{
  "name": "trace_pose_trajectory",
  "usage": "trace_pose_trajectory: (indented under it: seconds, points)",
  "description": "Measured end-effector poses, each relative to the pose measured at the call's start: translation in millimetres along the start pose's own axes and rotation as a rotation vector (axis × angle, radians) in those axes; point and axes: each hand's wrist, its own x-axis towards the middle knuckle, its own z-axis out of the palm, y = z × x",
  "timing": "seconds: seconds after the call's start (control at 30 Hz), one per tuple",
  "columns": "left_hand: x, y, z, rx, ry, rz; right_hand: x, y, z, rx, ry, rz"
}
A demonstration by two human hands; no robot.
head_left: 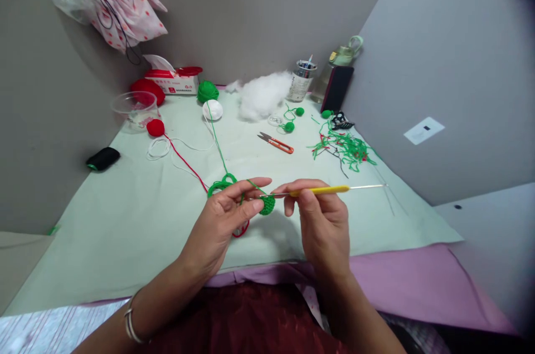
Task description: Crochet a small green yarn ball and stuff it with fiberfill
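A small round piece of green crochet (267, 205) is pinched between the thumb and fingers of my left hand (228, 210). Green yarn (215, 139) runs from the table's far side to this hand, and a strand passes by its raised index finger. My right hand (324, 210) grips the yellow handle of a crochet hook (326, 190). The hook's metal tip meets the top edge of the green piece; a thin metal shaft also sticks out to the right. Beneath my left hand lie loops of green yarn (217, 185) and some red yarn (241, 229).
Orange thread snips (276, 142) lie mid-table before white stuffing (265, 96). Green yarn scraps (351, 148) are heaped at right, near a phone (337, 89) and a pen cup (301, 82). Yarn balls, a clear tub (136, 111) and a tissue box (175, 83) stand back left.
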Motion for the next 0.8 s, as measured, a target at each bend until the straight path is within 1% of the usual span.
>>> trace_pose_trajectory:
  seconds: [0.07,0.17,0.27,0.33,0.43,0.53,0.57,0.6,0.63,0.67,0.7,0.73,0.77,0.8]
  points:
    - [0,1,-0.4,0.013,0.010,-0.001,2,2,-1,0.058,-0.012,0.040]
    - [0,1,-0.7,0.029,0.016,-0.006,4,1,-2,0.073,-0.026,0.064]
    - [0,0,-1.7,0.037,0.019,0.012,2,-3,-3,0.016,-0.046,0.010]
    - [-1,-2,-2.4,0.051,0.024,0.035,-2,-7,-2,-0.114,-0.043,-0.060]
    - [-2,-5,-1.9,0.099,0.063,0.101,-8,-10,-2,-0.371,-0.062,-0.234]
    - [-2,-9,1.0,0.084,0.113,0.152,-11,-5,0,-0.669,-0.124,-0.536]
    - [-2,-9,2.0,0.036,0.113,0.134,-11,-2,1,-0.770,-0.133,-0.634]
    - [-1,-9,2.7,-0.033,0.099,0.087,-11,1,1,-0.853,-0.133,-0.713]
    - [0,-9,2.9,-0.115,0.071,0.018,-11,4,2,-0.900,-0.122,-0.758]
    - [1,-8,2.8,-0.196,0.039,-0.059,-11,5,2,-0.901,-0.106,-0.760]
    - [2,-7,2.1,-0.262,0.011,-0.127,-11,6,3,-0.852,-0.087,-0.716]
    - [3,-6,1.3,-0.305,-0.010,-0.172,-10,6,3,-0.760,-0.057,-0.635]
    - [3,-4,0.5,-0.323,-0.024,-0.188,-9,6,3,-0.636,-0.019,-0.537]
    - [4,-3,-0.1,-0.319,-0.026,-0.176,-8,4,3,-0.501,0.018,-0.435]
